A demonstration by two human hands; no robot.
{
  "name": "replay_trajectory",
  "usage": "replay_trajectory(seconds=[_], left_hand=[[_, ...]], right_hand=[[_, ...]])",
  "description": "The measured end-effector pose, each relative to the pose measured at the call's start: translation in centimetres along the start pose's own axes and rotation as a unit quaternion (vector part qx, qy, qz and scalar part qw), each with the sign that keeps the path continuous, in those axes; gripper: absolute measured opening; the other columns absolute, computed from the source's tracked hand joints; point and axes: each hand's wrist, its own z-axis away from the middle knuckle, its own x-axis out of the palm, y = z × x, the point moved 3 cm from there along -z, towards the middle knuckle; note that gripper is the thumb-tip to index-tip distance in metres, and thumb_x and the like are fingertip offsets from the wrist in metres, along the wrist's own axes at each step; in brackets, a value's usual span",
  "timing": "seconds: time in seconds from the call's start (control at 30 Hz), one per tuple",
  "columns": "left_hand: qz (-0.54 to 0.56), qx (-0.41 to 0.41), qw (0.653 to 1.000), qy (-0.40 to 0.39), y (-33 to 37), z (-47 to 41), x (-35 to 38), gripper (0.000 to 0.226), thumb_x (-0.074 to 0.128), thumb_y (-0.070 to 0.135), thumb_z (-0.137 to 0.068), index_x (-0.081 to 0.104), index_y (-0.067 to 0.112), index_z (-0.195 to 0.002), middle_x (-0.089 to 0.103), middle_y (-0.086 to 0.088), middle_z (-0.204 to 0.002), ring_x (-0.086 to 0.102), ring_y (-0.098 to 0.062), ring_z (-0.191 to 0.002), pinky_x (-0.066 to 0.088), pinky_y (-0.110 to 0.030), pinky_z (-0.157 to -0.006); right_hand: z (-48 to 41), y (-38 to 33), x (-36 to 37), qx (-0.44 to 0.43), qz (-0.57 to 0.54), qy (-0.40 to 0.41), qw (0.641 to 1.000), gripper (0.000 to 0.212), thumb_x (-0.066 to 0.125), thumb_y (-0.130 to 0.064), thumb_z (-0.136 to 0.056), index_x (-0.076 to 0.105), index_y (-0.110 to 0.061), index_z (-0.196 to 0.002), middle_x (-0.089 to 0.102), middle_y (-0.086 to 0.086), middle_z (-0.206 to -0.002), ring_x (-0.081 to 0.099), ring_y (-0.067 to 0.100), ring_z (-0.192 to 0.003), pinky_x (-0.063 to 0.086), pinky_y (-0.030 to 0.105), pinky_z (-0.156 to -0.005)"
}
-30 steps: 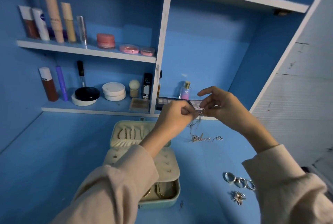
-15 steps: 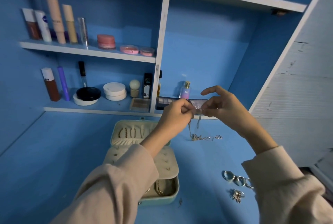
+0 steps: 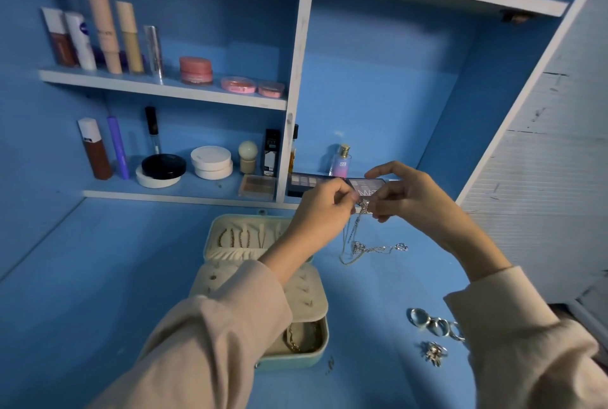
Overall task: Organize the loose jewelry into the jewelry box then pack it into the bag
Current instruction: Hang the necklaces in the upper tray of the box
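Left hand [image 3: 324,207] and right hand [image 3: 411,201] are still pinching the necklace [image 3: 364,206], barely shifting. The jewelry box [image 3: 296,361] is still waiting.

Both arms reach forward, angling inward so the hands meet in front of the person, wrists bare beyond the beige fabric sleeves [image 3: 214,326]. The left hand [image 3: 324,207] is curled, its fingers [image 3: 342,193] bunched and pinching a thin silver chain necklace [image 3: 363,207] just right of them. The right hand [image 3: 414,194] faces it, thumb and lower fingers pinching the same chain, index finger arched above the pinch.
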Motion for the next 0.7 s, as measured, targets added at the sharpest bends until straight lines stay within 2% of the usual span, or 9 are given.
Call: replay_trajectory(seconds=[0.13, 0.23, 0.33, 0.47, 0.53, 0.7], left_hand=[[-0.022, 0.015, 0.999, 0.019, -0.23, 0.09, -0.25, 0.005, 0.058, 0.018, -0.092, 0.062, 0.017, -0.09, 0.059, 0.014, -0.078, 0.054, -0.005, -0.077, 0.041, -0.019, -0.068], [0.001, 0.021, 0.999, 0.037, -0.25, 0.44, -0.35, 0.007, 0.063, 0.019, -0.088, 0.061, 0.021, -0.082, 0.058, 0.016, -0.074, 0.053, -0.003, -0.073, 0.041, -0.017, -0.067], [0.012, 0.0, 1.0, 0.007, -0.23, 0.7, -0.22, 0.009, 0.067, 0.028, -0.085, 0.068, 0.021, -0.079, 0.061, 0.014, -0.071, 0.054, -0.002, -0.068, 0.041, -0.018, -0.065], [0.016, -0.015, 1.0, -0.023, -0.49, 0.62, -0.04, 0.013, 0.069, 0.032, -0.084, 0.074, 0.02, -0.086, 0.071, 0.008, -0.084, 0.063, -0.01, -0.086, 0.047, -0.025, -0.078], [0.016, -0.018, 0.999, -0.03, -0.61, 0.6, -0.02, 0.013, 0.07, 0.029, -0.084, 0.075, 0.018, -0.088, 0.072, 0.004, -0.088, 0.063, -0.012, -0.088, 0.047, -0.026, -0.08], [0.002, -0.02, 1.0, -0.019, -0.83, 0.38, -0.45, 0.012, 0.07, 0.026, -0.084, 0.073, 0.015, -0.086, 0.068, 0.002, -0.082, 0.058, -0.009, -0.078, 0.042, -0.019, -0.067]], right_hand=[[0.08, -0.01, -0.27, 0.006, -0.036, 0.001, 0.999, 0.038, 0.058, 0.014, -0.08, 0.057, -0.012, -0.108, 0.065, 0.007, -0.068, 0.06, 0.017, -0.06, 0.051, 0.023, -0.065], [0.05, 0.04, -0.4, 0.008, -0.041, 0.006, 0.999, 0.038, 0.059, 0.014, -0.08, 0.057, -0.011, -0.109, 0.064, 0.005, -0.066, 0.059, 0.016, -0.058, 0.05, 0.023, -0.066], [0.07, 0.03, -0.38, 0.004, -0.038, -0.001, 0.999, 0.038, 0.058, 0.014, -0.08, 0.058, -0.011, -0.109, 0.065, 0.005, -0.066, 0.059, 0.017, -0.06, 0.051, 0.025, -0.069], [0.14, -0.09, -0.24, -0.004, -0.035, -0.012, 0.999, 0.04, 0.057, 0.015, -0.08, 0.057, -0.011, -0.111, 0.065, 0.007, -0.069, 0.058, 0.02, -0.063, 0.051, 0.027, -0.071], [0.15, -0.05, -0.2, -0.005, -0.025, -0.017, 1.0, 0.041, 0.057, 0.015, -0.08, 0.056, -0.011, -0.112, 0.065, 0.006, -0.069, 0.057, 0.019, -0.063, 0.05, 0.027, -0.071], [-0.04, 0.04, -0.35, -0.022, 0.072, -0.018, 0.997, 0.039, 0.058, 0.01, -0.08, 0.057, -0.016, -0.11, 0.064, -0.005, -0.062, 0.056, 0.012, -0.059, 0.047, 0.023, -0.067]])
